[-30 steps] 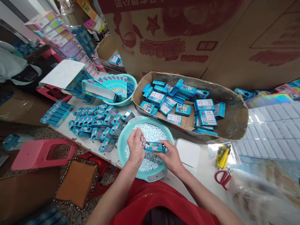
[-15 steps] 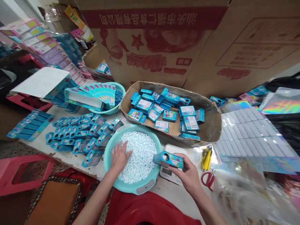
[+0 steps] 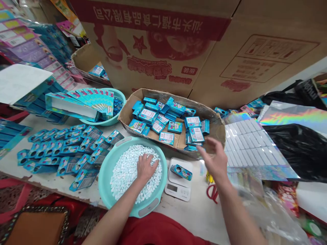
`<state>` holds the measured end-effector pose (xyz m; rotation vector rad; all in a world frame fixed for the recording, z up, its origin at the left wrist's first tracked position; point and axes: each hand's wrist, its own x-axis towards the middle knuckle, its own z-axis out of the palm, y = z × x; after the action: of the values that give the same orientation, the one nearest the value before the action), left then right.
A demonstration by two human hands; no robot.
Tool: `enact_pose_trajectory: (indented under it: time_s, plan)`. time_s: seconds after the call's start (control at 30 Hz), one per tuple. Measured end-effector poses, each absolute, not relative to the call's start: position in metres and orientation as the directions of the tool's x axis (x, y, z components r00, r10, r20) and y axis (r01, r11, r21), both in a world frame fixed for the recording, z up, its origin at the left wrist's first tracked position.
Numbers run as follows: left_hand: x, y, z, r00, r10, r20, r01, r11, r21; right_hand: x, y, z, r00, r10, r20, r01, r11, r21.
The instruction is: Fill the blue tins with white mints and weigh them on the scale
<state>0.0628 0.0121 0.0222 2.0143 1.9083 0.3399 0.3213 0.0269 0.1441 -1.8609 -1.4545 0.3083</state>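
Note:
My left hand (image 3: 146, 167) rests on small white candies (image 3: 125, 173) in a turquoise basin (image 3: 106, 183); its thumb and fingers are apart, with the fingertips partly sunk among them. A small blue candy box (image 3: 182, 172) with a round hole in its face lies on the white digital scale (image 3: 178, 194) beside the basin. My right hand (image 3: 216, 158), slightly blurred, hangs in the air to the right of the scale, near the front edge of the cardboard tray (image 3: 217, 136). Its fingers are spread, with nothing between them. Closed blue boxes (image 3: 175, 126) lie jumbled in that tray.
Rows of blue boxes (image 3: 73, 141) stand left of the basin. Behind them, another turquoise bowl (image 3: 120, 110) holds dark blue pieces under fanned cartons. Red scissors (image 3: 212, 194) and silvery label sheets (image 3: 251, 143) lie to the right. A large carton (image 3: 158, 44) rises behind the tray.
My right hand has let go of the blue box, now on the scale, and moved up and right. My left hand has shifted right within the basin. The view has turned slightly right.

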Motion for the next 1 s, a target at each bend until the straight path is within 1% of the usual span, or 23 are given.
enact_pose_trajectory:
  time_s: [0.03, 0.07, 0.1, 0.13, 0.2, 0.23, 0.3, 0.37, 0.4, 0.43, 0.47, 0.5, 0.53, 0.57, 0.6, 0.67, 0.7, 0.73, 0.77, 0.8, 0.87, 0.93, 1.0]
  plan:
    - [0.063, 0.006, 0.023, 0.115, 0.993, -0.039, 0.911, -0.089, 0.403, 0.330, 0.055, 0.149, 0.369, 0.911, 0.185, 0.764, -0.184, -0.619]
    - [0.062, 0.000, 0.023, 0.154, 0.988, -0.022, 0.908, -0.133, 0.398, 0.338, 0.083, 0.149, 0.411, 0.910, 0.061, 0.788, -0.321, -0.525]
    - [0.060, -0.007, 0.023, 0.186, 0.982, -0.014, 0.905, -0.165, 0.392, 0.343, 0.108, 0.145, 0.443, 0.890, -0.111, 0.800, -0.448, -0.399]
    - [0.057, -0.013, 0.022, 0.208, 0.978, -0.017, 0.903, -0.185, 0.387, 0.346, 0.130, 0.138, 0.474, 0.829, -0.296, 0.787, -0.550, -0.279]
    - [0.048, -0.023, 0.022, 0.229, 0.972, -0.047, 0.897, -0.192, 0.399, 0.344, 0.160, 0.120, 0.504, 0.784, -0.362, 0.770, -0.598, -0.223]
    - [0.043, -0.026, 0.021, 0.224, 0.972, -0.070, 0.888, -0.174, 0.426, 0.341, 0.168, 0.111, 0.513, 0.775, -0.369, 0.763, -0.609, -0.218]
    - [0.033, -0.030, 0.022, 0.165, 0.980, -0.112, 0.840, -0.080, 0.536, 0.336, 0.172, 0.100, 0.504, 0.782, -0.365, 0.760, -0.603, -0.242]
    - [0.023, -0.030, 0.025, 0.035, 0.982, -0.183, 0.707, 0.105, 0.699, 0.335, 0.165, 0.102, 0.442, 0.810, -0.386, 0.774, -0.562, -0.291]
    - [0.019, -0.028, 0.027, -0.044, 0.967, -0.252, 0.589, 0.229, 0.775, 0.335, 0.158, 0.108, 0.382, 0.842, -0.382, 0.783, -0.514, -0.350]
    - [0.015, -0.027, 0.030, -0.110, 0.932, -0.347, 0.431, 0.359, 0.828, 0.336, 0.148, 0.117, 0.295, 0.885, -0.361, 0.776, -0.442, -0.450]
    - [0.011, -0.024, 0.033, -0.144, 0.879, -0.455, 0.245, 0.477, 0.844, 0.335, 0.136, 0.127, 0.191, 0.928, -0.319, 0.740, -0.350, -0.575]
    - [0.008, -0.022, 0.036, -0.144, 0.817, -0.558, 0.051, 0.569, 0.821, 0.332, 0.121, 0.138, 0.083, 0.967, -0.243, 0.648, -0.237, -0.724]
    - [0.006, -0.020, 0.039, -0.116, 0.760, -0.640, -0.132, 0.627, 0.768, 0.327, 0.105, 0.149, -0.030, 0.986, -0.165, 0.494, -0.129, -0.860]
    - [0.004, -0.017, 0.042, -0.069, 0.715, -0.695, -0.288, 0.653, 0.701, 0.319, 0.088, 0.159, -0.096, 0.988, -0.121, 0.335, -0.083, -0.938]
    - [0.002, -0.015, 0.045, -0.016, 0.685, -0.728, -0.409, 0.660, 0.630, 0.309, 0.070, 0.166, -0.112, 0.986, -0.125, 0.216, -0.099, -0.971]
    - [0.001, -0.011, 0.050, 0.085, 0.652, -0.754, -0.561, 0.657, 0.504, 0.285, 0.039, 0.173, -0.135, 0.974, -0.183, -0.042, -0.190, -0.981]
    - [0.001, -0.009, 0.052, 0.126, 0.645, -0.754, -0.603, 0.654, 0.458, 0.272, 0.027, 0.174, -0.158, 0.961, -0.225, -0.213, -0.256, -0.943]
    - [0.000, -0.007, 0.055, 0.158, 0.643, -0.749, -0.628, 0.651, 0.427, 0.259, 0.017, 0.173, -0.180, 0.945, -0.275, -0.363, -0.323, -0.874]
    - [0.000, -0.007, 0.057, 0.176, 0.650, -0.739, -0.644, 0.644, 0.413, 0.246, 0.010, 0.171, -0.214, 0.920, -0.329, -0.485, -0.393, -0.781]
    - [0.000, -0.006, 0.059, 0.182, 0.661, -0.728, -0.658, 0.632, 0.410, 0.235, 0.006, 0.168, -0.254, 0.887, -0.386, -0.571, -0.460, -0.681]
    - [0.000, -0.007, 0.062, 0.174, 0.669, -0.723, -0.678, 0.614, 0.405, 0.216, 0.003, 0.162, -0.347, 0.794, -0.498, -0.642, -0.589, -0.491]
    - [0.000, -0.009, 0.063, 0.164, 0.648, -0.743, -0.689, 0.614, 0.384, 0.203, 0.002, 0.155, -0.438, 0.681, -0.587, -0.644, -0.693, -0.323]
    - [0.000, -0.012, 0.060, 0.157, 0.618, -0.770, -0.695, 0.623, 0.359, 0.194, 0.002, 0.148, -0.480, 0.589, -0.650, -0.627, -0.748, -0.216]
